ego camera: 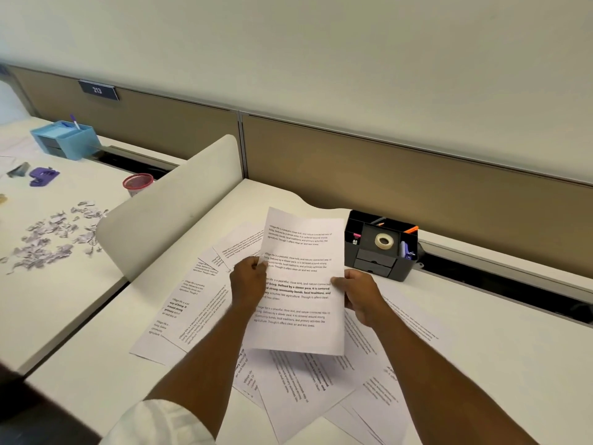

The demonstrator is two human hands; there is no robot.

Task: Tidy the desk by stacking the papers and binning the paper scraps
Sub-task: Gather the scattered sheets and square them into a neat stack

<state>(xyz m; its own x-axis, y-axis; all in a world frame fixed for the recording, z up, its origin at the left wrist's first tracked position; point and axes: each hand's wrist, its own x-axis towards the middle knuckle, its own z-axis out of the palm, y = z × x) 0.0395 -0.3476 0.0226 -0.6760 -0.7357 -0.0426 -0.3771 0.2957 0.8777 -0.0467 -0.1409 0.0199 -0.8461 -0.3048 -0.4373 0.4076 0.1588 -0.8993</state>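
I hold one printed sheet [300, 303] upright above the desk. My left hand [247, 282] pinches its left edge and my right hand [359, 295] grips its right edge. Below it several more printed sheets [298, 387] lie scattered and overlapping on the white desk [497, 358]. A spread of small paper scraps [56, 234] covers the neighbouring desk at the left, beyond a low white divider [170, 203]. A red mesh bin [138, 183] stands behind those scraps, next to the divider.
A black desk organiser [380, 248] with a tape roll stands just right of the held sheet. On the left desk sit a blue organiser [65, 139], a purple hole punch [43, 175] and a dark stapler [17, 170]. A tan partition [385, 175] runs along the back.
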